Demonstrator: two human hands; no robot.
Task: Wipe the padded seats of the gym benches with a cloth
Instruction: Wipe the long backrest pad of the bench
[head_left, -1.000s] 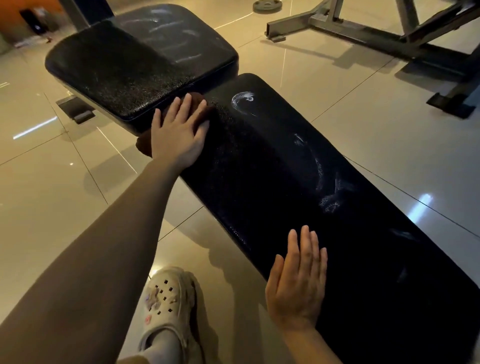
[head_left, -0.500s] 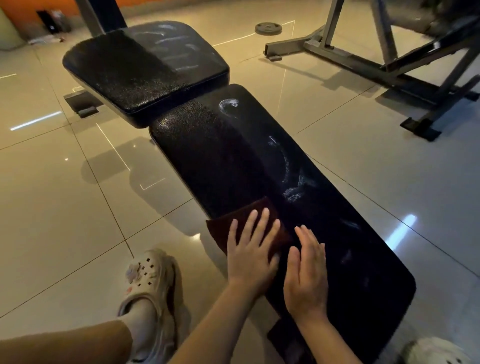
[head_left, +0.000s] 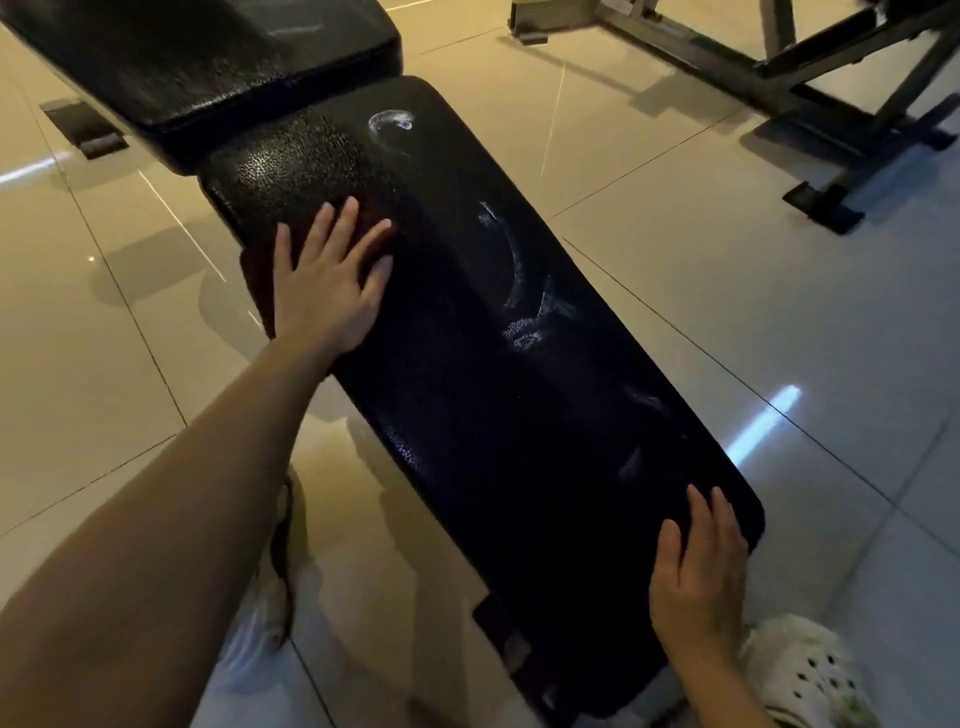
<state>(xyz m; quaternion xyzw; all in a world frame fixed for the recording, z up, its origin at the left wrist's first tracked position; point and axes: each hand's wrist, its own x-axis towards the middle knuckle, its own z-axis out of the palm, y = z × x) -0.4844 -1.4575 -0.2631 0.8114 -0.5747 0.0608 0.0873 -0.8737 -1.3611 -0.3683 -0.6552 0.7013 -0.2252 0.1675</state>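
A long black padded bench pad (head_left: 519, 415) runs from upper left to lower right, with white smears along its right half. A second black seat pad (head_left: 208, 57) joins it at the far end. My left hand (head_left: 327, 280) lies flat with spread fingers on a dark brown cloth (head_left: 257, 280), pressing it onto the pad's far left part. The cloth hangs a little over the pad's left edge. My right hand (head_left: 696, 571) rests flat on the near right corner of the pad, fingers straight.
Glossy beige floor tiles (head_left: 727, 312) surround the bench. A grey metal rack frame (head_left: 779, 67) with a black foot stands at the upper right. My white clog (head_left: 810, 675) is beside the bench's near end, lower right. A bench base foot (head_left: 88, 130) sits at left.
My left hand has slid the cloth from the near part of the pad back up toward the far end. My right hand has stayed on the near end of the pad.
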